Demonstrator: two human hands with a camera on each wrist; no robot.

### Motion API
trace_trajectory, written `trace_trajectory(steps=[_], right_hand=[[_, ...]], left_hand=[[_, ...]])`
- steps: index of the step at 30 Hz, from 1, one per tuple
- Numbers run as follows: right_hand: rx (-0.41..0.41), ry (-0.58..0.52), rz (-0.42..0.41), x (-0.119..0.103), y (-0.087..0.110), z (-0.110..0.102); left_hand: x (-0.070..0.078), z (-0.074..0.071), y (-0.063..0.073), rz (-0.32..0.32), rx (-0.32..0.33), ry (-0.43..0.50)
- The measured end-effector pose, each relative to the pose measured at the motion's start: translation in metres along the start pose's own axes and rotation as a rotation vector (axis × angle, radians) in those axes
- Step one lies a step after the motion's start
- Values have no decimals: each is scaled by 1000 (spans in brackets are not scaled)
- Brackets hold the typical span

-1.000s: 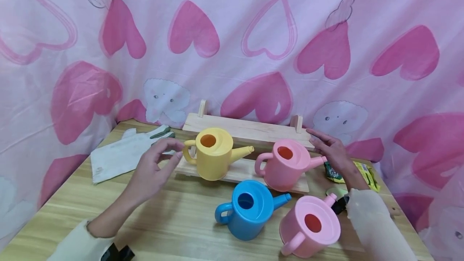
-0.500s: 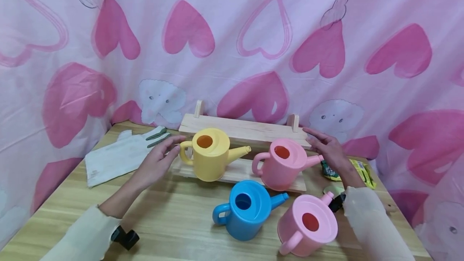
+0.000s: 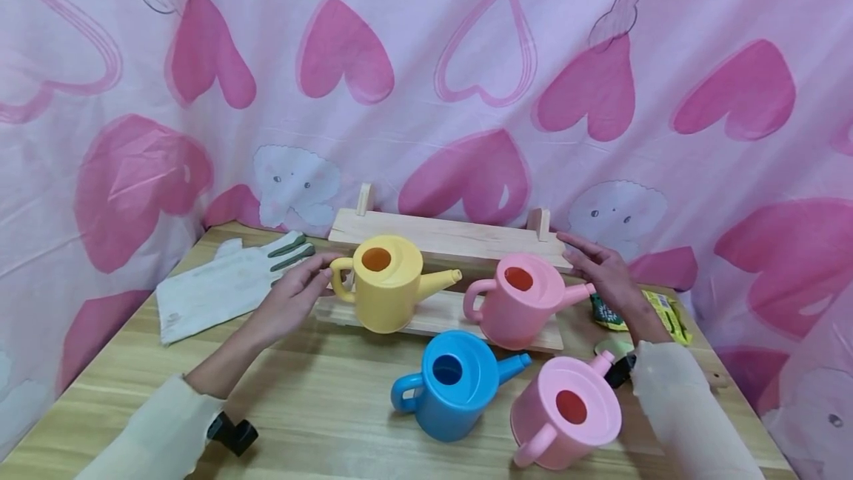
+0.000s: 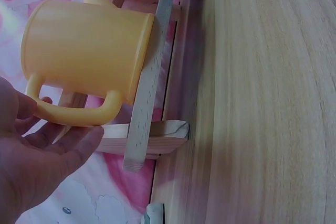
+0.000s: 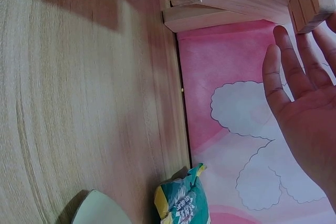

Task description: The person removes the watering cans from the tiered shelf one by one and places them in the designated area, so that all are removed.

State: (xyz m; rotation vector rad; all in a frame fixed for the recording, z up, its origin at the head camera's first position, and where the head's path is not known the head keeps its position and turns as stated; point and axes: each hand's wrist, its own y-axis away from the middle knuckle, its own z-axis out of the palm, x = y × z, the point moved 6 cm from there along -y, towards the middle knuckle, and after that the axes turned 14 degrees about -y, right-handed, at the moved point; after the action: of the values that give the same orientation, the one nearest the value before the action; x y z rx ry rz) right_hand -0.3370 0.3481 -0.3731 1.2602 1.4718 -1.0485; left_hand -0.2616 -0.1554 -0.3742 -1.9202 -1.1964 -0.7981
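Observation:
A two-tier wooden plant stand [image 3: 460, 241] stands against the curtain. On its lower tier sit a yellow watering can [image 3: 388, 295] at left and a pink watering can [image 3: 523, 306] at right. My left hand [image 3: 293, 295] pinches the yellow can's handle [image 4: 73, 115] between thumb and fingers, one fingertip showing inside the loop. My right hand [image 3: 603, 272] has its fingers extended against the right end of the upper tier, as the right wrist view also shows. In front on the table are a blue watering can [image 3: 456, 391] and another pink watering can [image 3: 566, 413].
White gloves [image 3: 226, 287] with green-trimmed fingers lie on the table [image 3: 300, 406] at left. Green and yellow packets [image 3: 669, 317] lie behind the right forearm, with a pale green object [image 5: 100, 209] close by. A pink heart-patterned curtain [image 3: 413, 117] closes off the back and sides.
My left hand has moved slightly inward and closed its fingers at the yellow can's handle. The head view has shifted slightly right. My right hand and the cans keep their places.

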Motion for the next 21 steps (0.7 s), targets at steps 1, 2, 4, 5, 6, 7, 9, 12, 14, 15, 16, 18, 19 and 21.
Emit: trace_trajectory(steps=[1, 2, 4, 5, 6, 7, 9, 12, 14, 15, 16, 18, 19, 21], right_hand=[[1, -2, 1, 0, 0, 0], [-2, -2, 1, 0, 0, 0], [-5, -2, 3, 0, 1, 0], [-4, 0, 6, 0, 0, 0], [-5, 1, 6, 0, 0, 1], [-5, 3, 5, 0, 0, 1], [-6, 13, 4, 1, 0, 0], [-9, 21, 0, 2, -1, 0], [-11, 22, -3, 2, -1, 0], [-11, 23, -5, 3, -1, 0], [-11, 25, -6, 3, -1, -1], [-10, 33, -10, 3, -1, 0], [-7, 32, -10, 2, -1, 0], [-7, 35, -10, 1, -2, 0]], left_hand=[[-1, 0, 0, -4, -1, -1], [-1, 0, 0, -6, 0, -3], [-2, 0, 0, -7, -1, 3], [-2, 0, 0, -6, -2, 7], [-2, -1, 0, -4, -3, 10], [-2, -1, 1, 3, -5, 12], [-1, -1, 0, 15, -12, 20], [0, -2, 0, 23, -24, 16], [1, -3, 0, 21, -32, 15], [1, -3, 0, 18, -36, 15], [2, -4, 0, 13, -38, 11], [2, -5, 0, 4, -41, -2], [3, -6, 1, -1, -42, -5], [4, -7, 1, -10, -45, -7]])
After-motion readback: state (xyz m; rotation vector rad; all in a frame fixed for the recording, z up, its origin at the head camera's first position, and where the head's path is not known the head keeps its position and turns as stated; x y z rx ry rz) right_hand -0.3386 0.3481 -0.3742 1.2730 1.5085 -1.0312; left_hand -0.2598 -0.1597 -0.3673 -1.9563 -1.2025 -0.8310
